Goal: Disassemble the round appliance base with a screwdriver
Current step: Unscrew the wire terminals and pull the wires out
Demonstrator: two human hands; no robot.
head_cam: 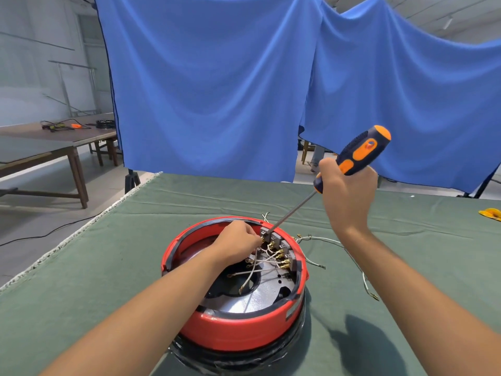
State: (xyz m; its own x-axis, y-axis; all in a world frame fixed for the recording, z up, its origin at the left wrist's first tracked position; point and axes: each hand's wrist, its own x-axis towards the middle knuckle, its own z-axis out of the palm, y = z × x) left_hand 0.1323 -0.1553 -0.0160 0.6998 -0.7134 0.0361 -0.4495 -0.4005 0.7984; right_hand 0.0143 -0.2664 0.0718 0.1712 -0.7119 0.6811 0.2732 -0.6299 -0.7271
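A round red appliance base [238, 332] lies upside down on the green cloth, its silver inner plate and white wires with brass terminals exposed. My right hand [348, 198] grips an orange and dark-blue screwdriver [360, 153]. Its long shaft slants down and left, and the tip rests on a terminal block [267, 234] at the base's far rim. My left hand [237, 244] reaches inside the base and pinches a wire terminal right beside the screwdriver tip.
Loose white wires [322, 240] trail over the green table cover [95, 280] to the right of the base. A yellow object [491, 213] lies at the far right edge. Blue cloth hangs behind the table. A wooden table [54, 142] with tools stands at the left.
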